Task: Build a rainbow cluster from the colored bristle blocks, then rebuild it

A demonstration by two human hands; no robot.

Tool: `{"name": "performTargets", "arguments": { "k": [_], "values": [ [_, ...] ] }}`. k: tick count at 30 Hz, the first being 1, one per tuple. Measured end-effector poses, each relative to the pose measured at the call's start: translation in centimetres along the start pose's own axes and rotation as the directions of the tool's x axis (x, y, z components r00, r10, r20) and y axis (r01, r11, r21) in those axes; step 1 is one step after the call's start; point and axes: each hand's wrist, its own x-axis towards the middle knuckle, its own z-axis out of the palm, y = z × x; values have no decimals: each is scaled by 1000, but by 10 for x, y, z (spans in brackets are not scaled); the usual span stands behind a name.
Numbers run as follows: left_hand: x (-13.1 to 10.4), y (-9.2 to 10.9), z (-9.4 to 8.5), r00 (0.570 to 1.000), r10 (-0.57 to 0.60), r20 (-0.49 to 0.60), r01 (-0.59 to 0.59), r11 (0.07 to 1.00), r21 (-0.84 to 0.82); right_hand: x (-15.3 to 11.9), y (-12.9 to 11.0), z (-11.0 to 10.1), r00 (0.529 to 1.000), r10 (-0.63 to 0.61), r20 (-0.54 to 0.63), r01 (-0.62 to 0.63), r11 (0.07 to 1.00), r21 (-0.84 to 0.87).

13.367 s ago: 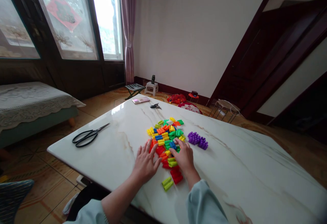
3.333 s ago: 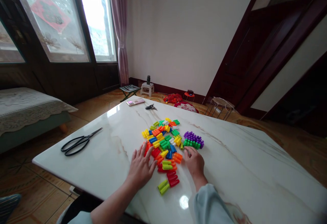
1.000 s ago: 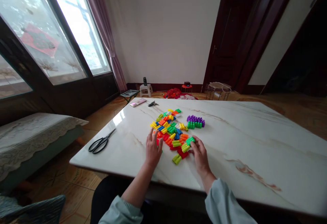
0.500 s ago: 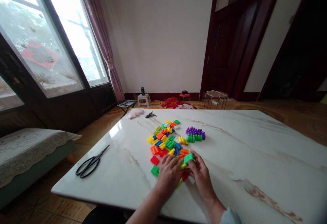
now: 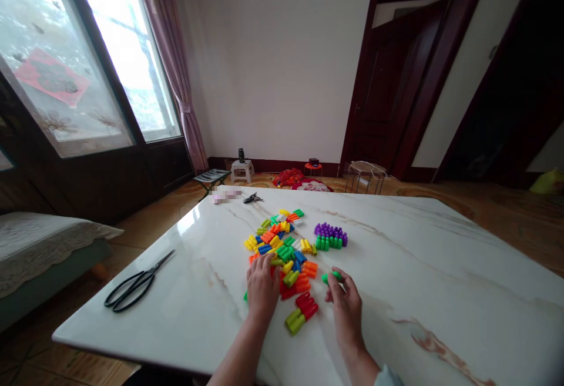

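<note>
My right hand (image 5: 349,304) pinches a green toy block (image 5: 331,277) between thumb and fingers, held just above the white table. My left hand (image 5: 263,283) reaches over the near left side of a pile of colourful plastic blocks (image 5: 286,251), fingers a little apart and bent downward; what lies under its palm is hidden. A green block shows partly beside its wrist side. Between my hands, a red block (image 5: 307,304) touches an olive-green block (image 5: 294,321). To the right behind the pile stand purple blocks (image 5: 330,232) in rows, with a green row (image 5: 328,244) in front.
Black-handled scissors (image 5: 136,283) lie on the marble-patterned table (image 5: 198,309) at left. Dark pliers or clippers (image 5: 252,198) rest near the far edge, beside a blurred pinkish item (image 5: 224,195). Stools stand on the floor beyond.
My hands have parted: the left moved left over the pile, the right moved slightly right with the green block. The red and olive-green blocks between them are now uncovered. The view shifted slightly.
</note>
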Motion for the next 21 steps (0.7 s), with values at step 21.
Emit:
{"name": "performTargets", "arguments": {
  "k": [21],
  "values": [
    [-3, 4, 2, 995, 11, 100, -26, 989, 144, 126, 10, -24, 939, -221, -264, 198, 974, -110]
  ]
}}
